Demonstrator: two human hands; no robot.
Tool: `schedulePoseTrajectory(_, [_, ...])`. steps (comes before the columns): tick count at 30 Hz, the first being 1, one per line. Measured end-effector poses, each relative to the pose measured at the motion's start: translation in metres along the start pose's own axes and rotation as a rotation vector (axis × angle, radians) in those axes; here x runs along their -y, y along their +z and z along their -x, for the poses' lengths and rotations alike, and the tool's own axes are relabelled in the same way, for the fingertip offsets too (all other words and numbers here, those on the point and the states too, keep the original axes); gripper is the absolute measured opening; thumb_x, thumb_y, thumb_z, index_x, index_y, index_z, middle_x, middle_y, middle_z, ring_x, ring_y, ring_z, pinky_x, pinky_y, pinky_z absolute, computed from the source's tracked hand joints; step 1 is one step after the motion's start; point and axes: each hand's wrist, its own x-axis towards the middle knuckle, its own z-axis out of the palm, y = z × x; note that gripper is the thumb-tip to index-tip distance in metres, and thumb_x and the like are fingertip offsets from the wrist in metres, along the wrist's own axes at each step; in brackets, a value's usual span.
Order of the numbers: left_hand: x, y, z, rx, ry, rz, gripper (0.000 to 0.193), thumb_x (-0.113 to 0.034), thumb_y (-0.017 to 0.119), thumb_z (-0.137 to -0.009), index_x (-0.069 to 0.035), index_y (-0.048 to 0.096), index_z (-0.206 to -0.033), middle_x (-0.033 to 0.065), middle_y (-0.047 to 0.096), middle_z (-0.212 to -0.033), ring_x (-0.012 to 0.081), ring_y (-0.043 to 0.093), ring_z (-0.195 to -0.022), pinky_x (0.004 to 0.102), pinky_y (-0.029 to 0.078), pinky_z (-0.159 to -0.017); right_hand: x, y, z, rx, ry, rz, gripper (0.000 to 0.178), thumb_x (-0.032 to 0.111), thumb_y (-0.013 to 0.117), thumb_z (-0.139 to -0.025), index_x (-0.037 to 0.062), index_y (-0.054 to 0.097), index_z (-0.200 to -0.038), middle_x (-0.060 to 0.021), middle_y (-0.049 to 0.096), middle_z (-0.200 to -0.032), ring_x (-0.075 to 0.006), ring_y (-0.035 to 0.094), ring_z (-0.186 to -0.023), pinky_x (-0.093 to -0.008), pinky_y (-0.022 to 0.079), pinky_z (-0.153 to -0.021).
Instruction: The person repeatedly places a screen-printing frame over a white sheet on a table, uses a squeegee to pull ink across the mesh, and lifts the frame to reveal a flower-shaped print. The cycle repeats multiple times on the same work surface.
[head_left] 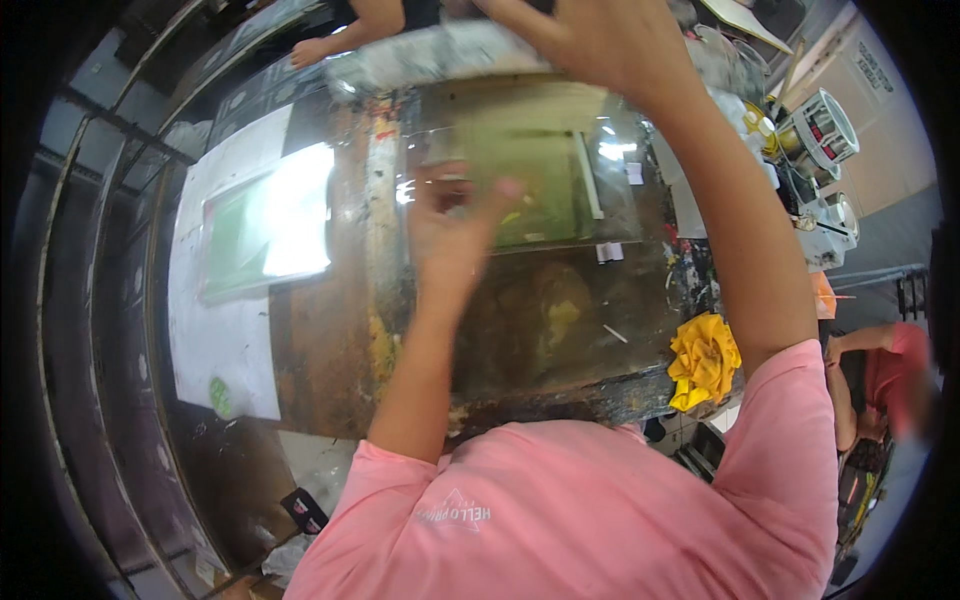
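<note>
My left hand hovers over the left edge of a yellow-green see-through panel on the worktable. Motion smears its fingers, so I cannot tell whether they hold anything. My right hand reaches to the far edge of the view, its thumb stretched out to the left and the other fingers cut off by the picture's edge. A narrow white strip lies on the panel's right part. To the left, a glossy clear-covered green sheet rests on a white board.
A crumpled yellow cloth lies at the table's near right corner. White tubs stand at the far right. Metal rails run along the left. Another person's arm shows at the far side; a person in pink is at right.
</note>
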Motion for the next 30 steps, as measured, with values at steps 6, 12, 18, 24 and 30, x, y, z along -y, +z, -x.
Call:
schedulePoseTrajectory(6, [0.011, -0.074, 0.017, 0.158, 0.022, -0.181, 0.085, -0.032, 0.099, -0.076, 0.006, 0.062, -0.143, 0.0173, 0.076, -0.12, 0.0256, 0.074, -0.107, 0.037, 0.059, -0.088, 0.028, 0.0, 0.122, 0.642, 0.005, -0.14, 0.043, 0.046, 0.07, -0.098, 0.0087, 0.077, -0.118, -0.0179, 0.073, -0.095, -0.0379, 0.069, -0.094, -0.0502, 0.052, -0.085])
schedulePoseTrajectory(12, [0.09, -0.07, 0.044, -0.067, 0.404, -1.016, 0.1, -0.066, 0.096, -0.057, -0.005, 0.072, -0.132, 0.0085, 0.064, -0.109, 0.029, 0.059, -0.11, 0.0477, 0.039, -0.102, 0.066, 0.021, 0.21, 0.804, 0.172, -0.317, 0.034, 0.033, 0.079, -0.09, 0.0097, 0.076, -0.114, -0.0105, 0.071, -0.105, -0.0352, 0.067, -0.094, -0.0477, 0.055, -0.08])
schedulePoseTrajectory(18, [0.107, -0.075, 0.04, 0.016, 0.35, -0.925, 0.102, -0.071, 0.093, -0.054, -0.006, 0.073, -0.129, 0.0076, 0.06, -0.109, 0.0288, 0.054, -0.108, 0.0468, 0.035, -0.101, 0.04, 0.081, 0.228, 0.612, 0.106, -0.231, 0.042, 0.033, 0.081, -0.087, 0.0088, 0.072, -0.12, -0.0084, 0.07, -0.105, -0.0316, 0.067, -0.093, -0.0455, 0.056, -0.075])
schedulePoseTrajectory(24, [0.102, -0.076, 0.042, -0.005, 0.39, -0.901, 0.106, -0.069, 0.094, -0.053, -0.005, 0.071, -0.134, 0.0081, 0.061, -0.107, 0.0294, 0.054, -0.107, 0.0463, 0.036, -0.099, -0.045, 0.194, 0.135, 0.669, 0.105, -0.086, 0.043, 0.054, 0.069, -0.098, 0.0124, 0.077, -0.106, -0.0099, 0.073, -0.099, -0.0336, 0.07, -0.095, -0.0479, 0.058, -0.077])
schedulePoseTrajectory(30, [0.111, -0.076, 0.039, -0.023, 0.504, -0.752, 0.124, -0.073, 0.089, -0.062, 0.005, 0.055, -0.153, 0.0075, 0.063, -0.092, 0.0275, 0.056, -0.088, 0.0414, 0.038, -0.09, -0.112, 0.241, 0.069, 0.752, 0.034, -0.181, 0.058, 0.068, 0.06, -0.098, 0.0162, 0.078, -0.116, -0.0137, 0.078, -0.102, -0.0387, 0.075, -0.098, -0.0522, 0.058, -0.083])
